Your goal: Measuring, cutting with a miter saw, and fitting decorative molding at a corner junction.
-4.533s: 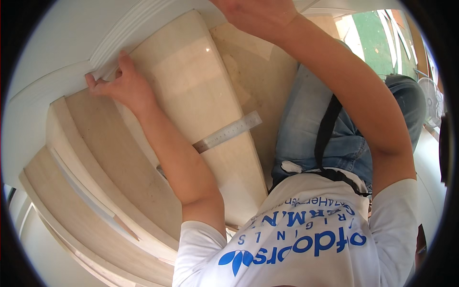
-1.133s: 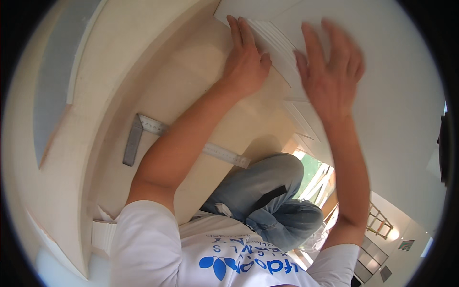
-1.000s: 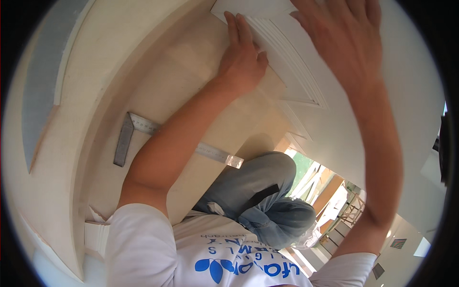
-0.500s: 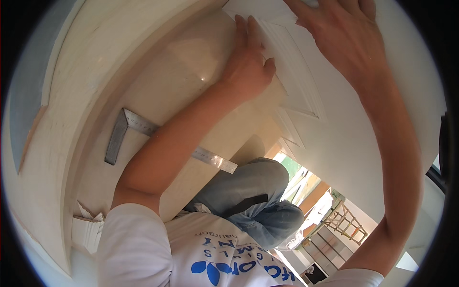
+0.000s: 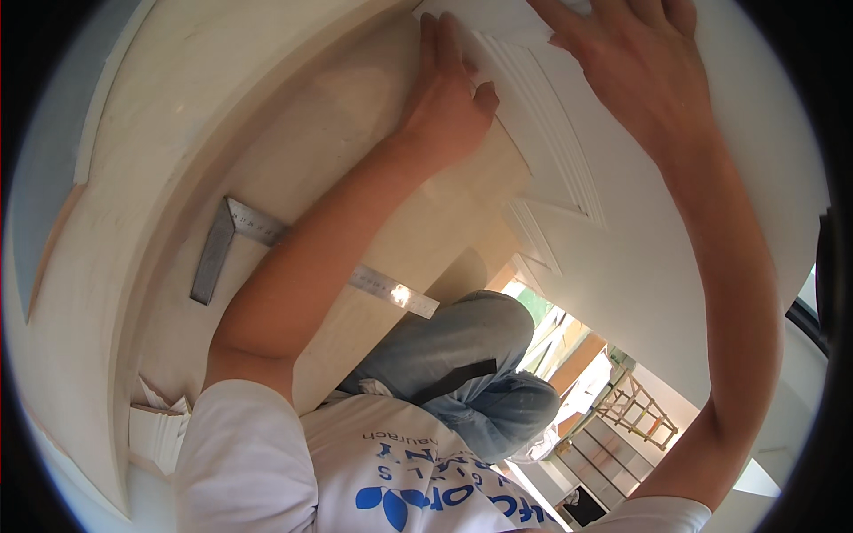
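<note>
My left hand (image 5: 449, 98) reaches up to the top of the view, beside the line where the beige board (image 5: 355, 115) meets a white surface with moulding strips (image 5: 546, 115). Two of its fingers stretch forward and its thumb sticks out; the fingertips are near the strips, and contact cannot be made out. My right hand (image 5: 644, 75) lies with fingers spread against the smooth white surface (image 5: 653, 249); some fingertips run out of the picture. Under my left forearm, a metal try square (image 5: 395, 290) lies on the beige board, its thick grey stock to the left.
Offcuts of white moulding (image 5: 158, 435) stand at the lower left. A pale curved edge (image 5: 133, 222) runs along the left side. My bent knees in jeans (image 5: 453, 342) are below the board. A wooden ladder (image 5: 635, 410) stands in the room at the lower right.
My left hand has shifted slightly up and to the left along the board. My right hand stays in nearly the same place.
</note>
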Motion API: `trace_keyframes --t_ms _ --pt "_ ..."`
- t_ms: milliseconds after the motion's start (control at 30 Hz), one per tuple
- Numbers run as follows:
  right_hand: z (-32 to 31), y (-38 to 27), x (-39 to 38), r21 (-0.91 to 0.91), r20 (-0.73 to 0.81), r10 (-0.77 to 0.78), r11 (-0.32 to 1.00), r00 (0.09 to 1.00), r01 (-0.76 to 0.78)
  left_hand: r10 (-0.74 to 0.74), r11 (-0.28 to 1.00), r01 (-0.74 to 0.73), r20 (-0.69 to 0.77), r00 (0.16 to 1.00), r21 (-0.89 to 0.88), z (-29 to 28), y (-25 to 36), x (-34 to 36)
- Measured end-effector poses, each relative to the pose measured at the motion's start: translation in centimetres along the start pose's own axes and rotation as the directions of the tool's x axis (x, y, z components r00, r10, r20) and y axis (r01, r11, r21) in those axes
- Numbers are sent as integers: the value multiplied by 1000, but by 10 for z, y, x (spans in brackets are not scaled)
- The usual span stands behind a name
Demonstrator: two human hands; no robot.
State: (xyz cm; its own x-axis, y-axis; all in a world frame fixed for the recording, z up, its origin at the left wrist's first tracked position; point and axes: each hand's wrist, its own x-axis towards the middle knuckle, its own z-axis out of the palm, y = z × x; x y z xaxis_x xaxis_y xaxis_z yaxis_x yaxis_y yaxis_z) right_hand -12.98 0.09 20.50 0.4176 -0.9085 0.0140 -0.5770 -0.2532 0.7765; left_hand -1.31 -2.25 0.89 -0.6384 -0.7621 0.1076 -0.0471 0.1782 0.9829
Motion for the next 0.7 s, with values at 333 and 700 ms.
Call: trace_keyframes --t_ms 333,700 --pt "-9 5 3 46 -8 -21 999 1000 21 176 961 -196 116 978 195 8 5 -8" --pt "-4 8 -4 119 108 2 993 994 -15 164 908 -205 143 976 365 17 5 -8"
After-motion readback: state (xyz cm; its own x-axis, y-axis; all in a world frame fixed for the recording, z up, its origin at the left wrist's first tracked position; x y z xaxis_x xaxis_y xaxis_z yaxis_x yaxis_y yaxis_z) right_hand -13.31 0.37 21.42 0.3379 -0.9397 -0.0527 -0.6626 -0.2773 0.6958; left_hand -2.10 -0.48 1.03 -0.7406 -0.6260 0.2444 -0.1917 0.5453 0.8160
